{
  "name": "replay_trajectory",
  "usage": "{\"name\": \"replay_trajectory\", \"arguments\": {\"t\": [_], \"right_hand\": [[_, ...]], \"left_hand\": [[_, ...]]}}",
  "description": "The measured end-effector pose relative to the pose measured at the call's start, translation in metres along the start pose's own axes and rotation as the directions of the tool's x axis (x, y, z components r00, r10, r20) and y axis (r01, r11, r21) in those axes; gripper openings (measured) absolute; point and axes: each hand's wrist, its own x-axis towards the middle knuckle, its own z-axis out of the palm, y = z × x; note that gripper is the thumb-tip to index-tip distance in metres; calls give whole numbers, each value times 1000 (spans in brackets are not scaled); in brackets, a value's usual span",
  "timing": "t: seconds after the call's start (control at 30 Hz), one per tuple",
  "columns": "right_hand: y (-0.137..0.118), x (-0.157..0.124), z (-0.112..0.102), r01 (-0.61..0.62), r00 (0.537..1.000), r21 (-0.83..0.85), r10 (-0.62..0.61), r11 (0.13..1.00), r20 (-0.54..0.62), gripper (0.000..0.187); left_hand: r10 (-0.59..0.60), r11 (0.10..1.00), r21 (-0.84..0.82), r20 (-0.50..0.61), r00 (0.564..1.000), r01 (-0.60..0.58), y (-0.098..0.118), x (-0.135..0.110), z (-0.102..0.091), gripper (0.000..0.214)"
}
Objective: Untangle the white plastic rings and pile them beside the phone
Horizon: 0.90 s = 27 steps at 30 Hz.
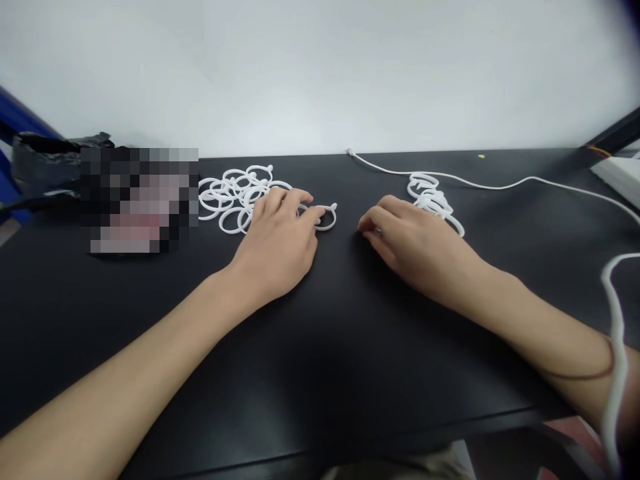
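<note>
We take this for a plain workroom or office: a black counter (320, 347) set against a bare white wall (320, 67), a white cable (493, 187) trailing across it, and loose white rings (235, 193) heaped on it.

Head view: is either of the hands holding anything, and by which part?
Left hand rests fingertips on the rim of one white ring, not lifting it. Right hand is curled beside the ring chain; any hold cannot be told.
</note>
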Motion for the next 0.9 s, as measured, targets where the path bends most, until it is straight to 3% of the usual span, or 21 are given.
{"name": "replay_trajectory", "arguments": {"t": [0.1, 0.23, 0.37, 0.53, 0.73, 0.9], "right_hand": [[0, 1, 0, 19, 999, 47, -16, 999, -51, 20], [-4, 1, -7, 15, 975, 136, 16, 991, -224, 22], [-13, -1, -17, 118, 914, 237, -12, 964, -407, 20], [-18, -3, -18, 272, 820, 263, -81, 926, -566, 16], [-20, -4, -18, 269, 812, 299, -48, 916, -582, 17], [-22, -4, -20, 258, 831, 336, -31, 906, -555, 15]], "left_hand": [[24, 1000, -13, -19, 1000, -24, 2, 0, -2, 36], [95, 990, -100, -54, 994, -100, 11, -1, -7, 41], [139, 962, -226, -82, 987, -154, 23, -3, -11, 54], [200, 902, -364, -121, 972, -231, 26, -4, -12, 45], [199, 909, -340, -154, 968, -241, 25, -4, -13, 37], [166, 931, -297, -175, 971, -213, 26, -3, -14, 37]]}}
